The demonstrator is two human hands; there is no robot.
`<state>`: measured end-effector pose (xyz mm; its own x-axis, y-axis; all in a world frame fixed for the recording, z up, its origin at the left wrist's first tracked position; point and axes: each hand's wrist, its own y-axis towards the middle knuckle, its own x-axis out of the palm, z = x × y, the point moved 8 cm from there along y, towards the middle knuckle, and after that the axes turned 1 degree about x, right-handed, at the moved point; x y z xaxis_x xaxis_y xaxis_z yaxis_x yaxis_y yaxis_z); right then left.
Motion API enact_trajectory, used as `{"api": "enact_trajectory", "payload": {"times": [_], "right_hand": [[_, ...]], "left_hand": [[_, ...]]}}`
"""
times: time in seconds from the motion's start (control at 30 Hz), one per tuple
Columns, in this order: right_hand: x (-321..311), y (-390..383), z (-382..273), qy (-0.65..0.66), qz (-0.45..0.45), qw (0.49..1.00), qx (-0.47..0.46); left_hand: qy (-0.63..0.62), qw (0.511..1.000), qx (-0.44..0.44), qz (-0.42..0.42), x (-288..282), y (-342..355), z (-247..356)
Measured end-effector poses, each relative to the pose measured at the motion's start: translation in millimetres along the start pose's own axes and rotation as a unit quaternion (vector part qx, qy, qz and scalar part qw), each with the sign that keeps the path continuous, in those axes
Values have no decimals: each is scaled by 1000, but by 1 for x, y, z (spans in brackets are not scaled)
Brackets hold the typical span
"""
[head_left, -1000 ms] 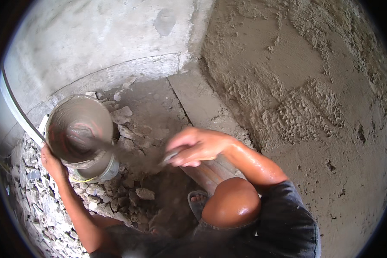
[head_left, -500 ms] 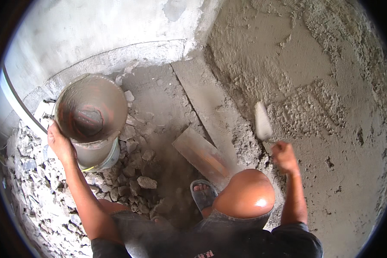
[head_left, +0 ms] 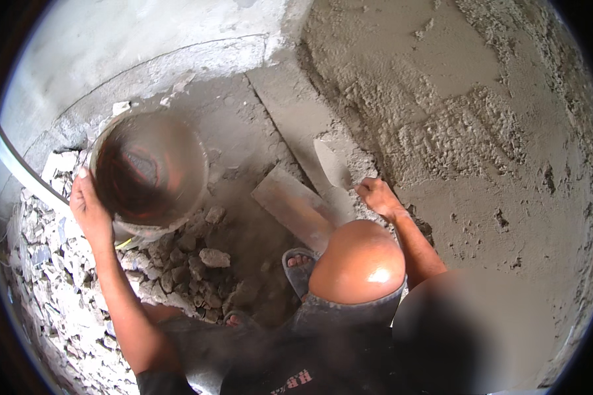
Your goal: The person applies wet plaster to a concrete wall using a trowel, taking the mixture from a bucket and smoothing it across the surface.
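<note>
The left hand (head_left: 92, 207) was at the left side of the bucket (head_left: 186, 141), and its fingers were closed on the rim. The bucket stood on the person's left, among the broken stones (head_left: 214, 257), with its wide mouth turned up; its inside looked dark with reddish streaks, but this part was blurred. The right hand (head_left: 380, 196) had its fingers curled tightly around the handle of a trowel (head_left: 331, 161), so the handle itself was mostly hidden. The blade pointed forward and to the left, over the grey strip (head_left: 286, 105) beside the rough mortar (head_left: 474, 131); whether it touched the strip, I could not tell. Between the two hands, nearer to the right one, there was a flat rectangular tool (head_left: 286, 197), with its near end just beside the bent knee (head_left: 359, 260). A foot in a grey sandal (head_left: 294, 280) was next to this knee. On the far left, a curved white bar (head_left: 29, 168) reached toward the left hand.
</note>
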<state>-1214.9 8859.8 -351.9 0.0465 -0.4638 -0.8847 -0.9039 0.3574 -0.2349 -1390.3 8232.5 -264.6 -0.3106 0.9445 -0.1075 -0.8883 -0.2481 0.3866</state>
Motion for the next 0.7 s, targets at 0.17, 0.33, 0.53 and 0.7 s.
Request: {"api": "enact_trajectory", "payload": {"times": [0.17, 0.33, 0.53, 0.7], "right_hand": [[-62, 44, 51, 5, 62, 995, 82], [-146, 78, 74, -57, 152, 983, 89], [-219, 24, 38, -5, 175, 968, 179], [-291, -17, 24, -213, 300, 922, 121]], "left_hand": [[57, 997, 54, 15, 3, -2, 7], [28, 999, 22, 7, 24, -1, -6], [-11, 1000, 4, -8, 35, 2, -15], [15, 999, -9, -33, 44, 3, -19]]}}
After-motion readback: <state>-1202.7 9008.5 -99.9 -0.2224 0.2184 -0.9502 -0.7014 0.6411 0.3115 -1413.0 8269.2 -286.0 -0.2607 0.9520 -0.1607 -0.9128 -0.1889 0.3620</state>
